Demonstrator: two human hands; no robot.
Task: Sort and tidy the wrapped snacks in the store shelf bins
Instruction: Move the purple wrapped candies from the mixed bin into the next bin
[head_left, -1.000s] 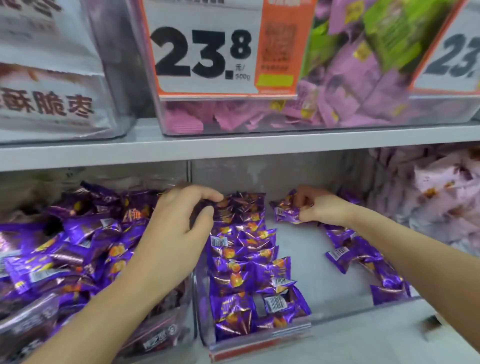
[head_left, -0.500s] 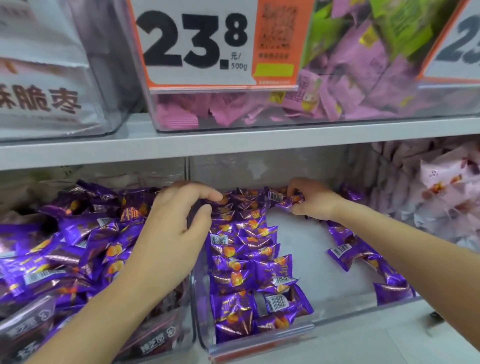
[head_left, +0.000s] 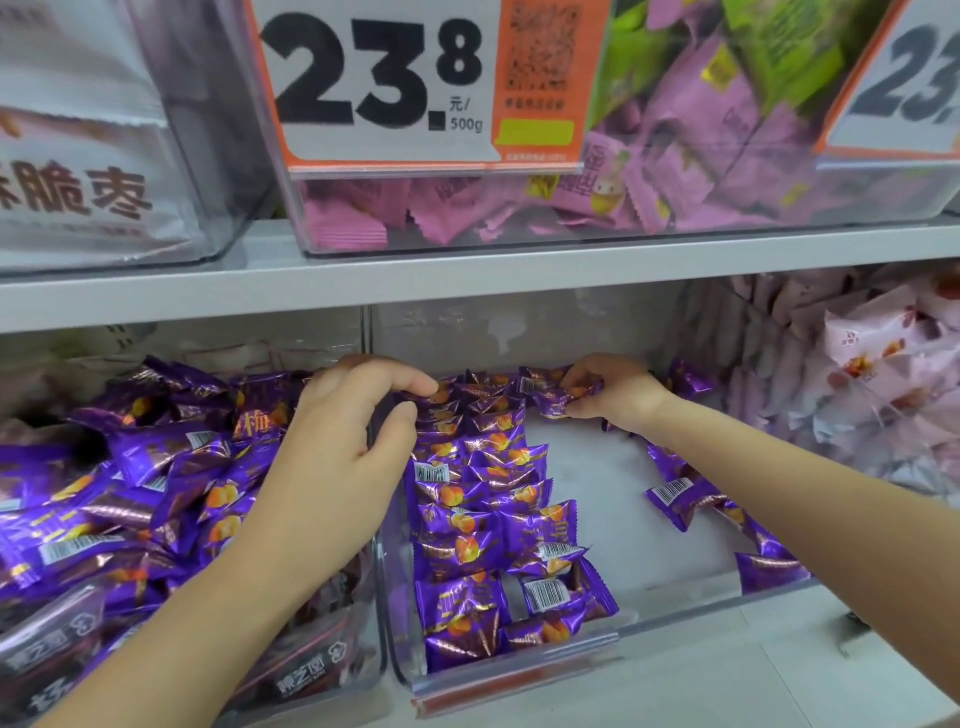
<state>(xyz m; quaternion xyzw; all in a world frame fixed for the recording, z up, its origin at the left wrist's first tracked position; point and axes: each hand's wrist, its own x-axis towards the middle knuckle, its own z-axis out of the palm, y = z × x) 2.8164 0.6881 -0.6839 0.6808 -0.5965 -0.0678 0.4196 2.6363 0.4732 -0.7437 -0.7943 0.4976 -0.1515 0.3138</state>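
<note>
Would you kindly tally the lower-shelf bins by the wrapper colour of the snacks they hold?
Purple snacks: 2 bins, the left bin and the middle bin
Pale pink snacks: 1 bin, at the right
Total: 3 bins

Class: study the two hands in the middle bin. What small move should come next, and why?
Probably the right hand sets its pinched purple snack down at the back of the neat row, beside where the left hand rests; bare bin floor lies right there.
</note>
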